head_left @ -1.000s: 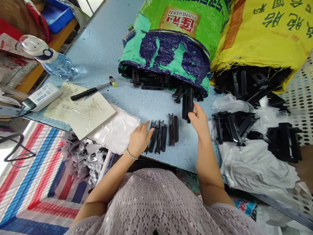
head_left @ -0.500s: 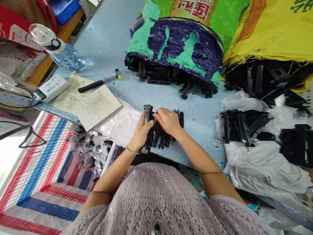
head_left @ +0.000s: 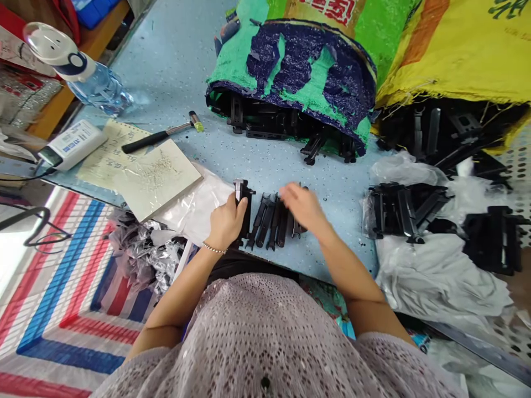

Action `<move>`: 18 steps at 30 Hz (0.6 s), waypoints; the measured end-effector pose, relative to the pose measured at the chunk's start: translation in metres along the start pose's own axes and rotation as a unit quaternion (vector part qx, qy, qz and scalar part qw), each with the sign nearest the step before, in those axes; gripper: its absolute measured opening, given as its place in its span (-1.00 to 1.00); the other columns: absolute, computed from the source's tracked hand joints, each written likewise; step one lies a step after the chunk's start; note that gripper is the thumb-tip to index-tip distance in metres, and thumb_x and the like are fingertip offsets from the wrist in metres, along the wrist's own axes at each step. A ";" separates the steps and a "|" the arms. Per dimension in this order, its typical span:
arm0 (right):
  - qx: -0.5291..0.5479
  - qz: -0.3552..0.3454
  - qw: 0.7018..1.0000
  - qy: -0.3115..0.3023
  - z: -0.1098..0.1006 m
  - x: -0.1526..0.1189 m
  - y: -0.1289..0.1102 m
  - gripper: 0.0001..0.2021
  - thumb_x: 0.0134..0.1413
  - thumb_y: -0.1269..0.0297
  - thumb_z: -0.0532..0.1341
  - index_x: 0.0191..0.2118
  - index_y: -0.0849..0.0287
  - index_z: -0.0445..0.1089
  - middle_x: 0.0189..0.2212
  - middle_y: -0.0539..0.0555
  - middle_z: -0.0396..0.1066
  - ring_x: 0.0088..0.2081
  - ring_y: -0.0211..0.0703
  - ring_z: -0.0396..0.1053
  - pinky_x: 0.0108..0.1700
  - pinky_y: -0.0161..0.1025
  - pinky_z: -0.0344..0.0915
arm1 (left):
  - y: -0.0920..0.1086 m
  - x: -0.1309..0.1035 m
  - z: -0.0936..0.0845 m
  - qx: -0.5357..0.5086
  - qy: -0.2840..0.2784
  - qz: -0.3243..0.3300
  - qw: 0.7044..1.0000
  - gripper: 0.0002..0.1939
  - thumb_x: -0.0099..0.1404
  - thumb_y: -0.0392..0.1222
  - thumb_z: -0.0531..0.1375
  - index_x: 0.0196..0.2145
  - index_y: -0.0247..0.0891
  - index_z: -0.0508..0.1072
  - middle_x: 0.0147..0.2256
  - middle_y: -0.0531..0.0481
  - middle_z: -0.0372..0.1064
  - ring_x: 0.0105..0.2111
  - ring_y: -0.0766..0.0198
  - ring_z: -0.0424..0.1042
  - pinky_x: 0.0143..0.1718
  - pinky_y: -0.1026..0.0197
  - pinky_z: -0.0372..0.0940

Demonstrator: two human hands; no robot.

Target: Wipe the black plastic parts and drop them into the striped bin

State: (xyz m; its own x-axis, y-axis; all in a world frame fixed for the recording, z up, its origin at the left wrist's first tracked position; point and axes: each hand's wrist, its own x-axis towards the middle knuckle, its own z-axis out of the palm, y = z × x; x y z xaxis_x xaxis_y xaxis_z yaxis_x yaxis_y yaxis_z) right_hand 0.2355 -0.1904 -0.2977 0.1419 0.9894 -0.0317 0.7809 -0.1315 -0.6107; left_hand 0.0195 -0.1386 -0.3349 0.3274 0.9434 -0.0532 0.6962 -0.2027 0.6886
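Note:
My left hand (head_left: 226, 222) is closed around a long black bracket-like part (head_left: 245, 207) with a wider, shiny top end, held near the table's front edge. To its right, several slim black parts (head_left: 271, 221) lie side by side on the blue speckled table (head_left: 332, 199). Over the right end of that row is my right hand (head_left: 305, 207), smeared by motion; its fingers point left and I cannot make out anything in them. Part of the row is hidden beneath it.
A green and navy sack (head_left: 290, 72) spills black parts at the back, with a yellow sack (head_left: 468, 55) beside it. Bagged black parts (head_left: 406, 213) lie right. A small hammer (head_left: 161, 135), notepad (head_left: 161, 177) and water bottle (head_left: 87, 77) stand left. Below is a striped bag (head_left: 74, 309).
My right hand has left the part in my left hand and moved right over the row. My left hand has shifted slightly left with the black part. The whole view has shifted a little.

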 end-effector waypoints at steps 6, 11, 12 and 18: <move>-0.116 0.256 0.940 0.194 -0.054 0.102 0.062 -0.36 0.30 -0.24 0.06 0.00 0.38 0.32 -0.22 0.41 0.50 -0.12 0.26 0.49 -0.05 0.04 0.32 | 0.001 -0.011 0.031 0.191 -0.059 0.018 0.980 -0.45 0.53 0.13 -0.11 -0.16 -0.37 0.49 -0.45 -0.28 0.50 -0.35 -0.04 0.56 -0.28 0.05 0.35; 0.160 0.224 0.953 0.127 -0.055 0.088 0.076 -0.48 0.28 -0.18 -0.01 -0.24 0.24 0.38 -0.56 0.12 0.41 -0.54 -0.11 0.36 -0.42 -0.20 0.29 | 0.004 -0.011 0.020 0.076 -0.009 0.051 0.996 -0.51 0.49 0.15 -0.01 -0.08 -0.33 0.49 -0.26 -0.32 0.53 -0.26 0.00 0.54 -0.18 -0.02 0.38; 0.203 0.195 0.953 0.115 -0.052 0.071 0.071 -0.48 0.25 -0.20 0.00 -0.27 0.21 0.37 -0.58 0.08 0.38 -0.57 -0.15 0.32 -0.48 -0.23 0.25 | 0.005 -0.009 0.016 0.021 -0.004 0.071 0.997 -0.53 0.49 0.14 0.00 -0.06 -0.30 0.48 -0.20 -0.30 0.52 -0.22 0.02 0.53 -0.13 -0.03 0.39; 0.062 -0.002 0.998 0.020 -0.001 -0.030 0.004 -0.61 0.12 -0.14 0.21 -0.18 0.11 0.39 -0.45 0.06 0.47 -0.46 -0.09 0.40 -0.42 -0.20 0.27 | 0.031 0.006 0.023 -0.424 -0.079 0.094 0.897 -0.29 0.44 0.22 0.06 0.40 -0.08 -0.03 0.27 -0.26 0.20 0.12 0.10 0.42 0.08 0.03 0.39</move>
State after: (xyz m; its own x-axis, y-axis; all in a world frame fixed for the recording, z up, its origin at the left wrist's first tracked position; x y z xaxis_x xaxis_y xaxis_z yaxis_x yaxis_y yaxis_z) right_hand 0.2343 -0.2207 -0.2985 0.1650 0.9863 0.0004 0.7000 -0.1168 -0.7045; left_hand 0.0577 -0.1455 -0.3302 0.5210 0.8510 0.0656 -0.0946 -0.0188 0.9953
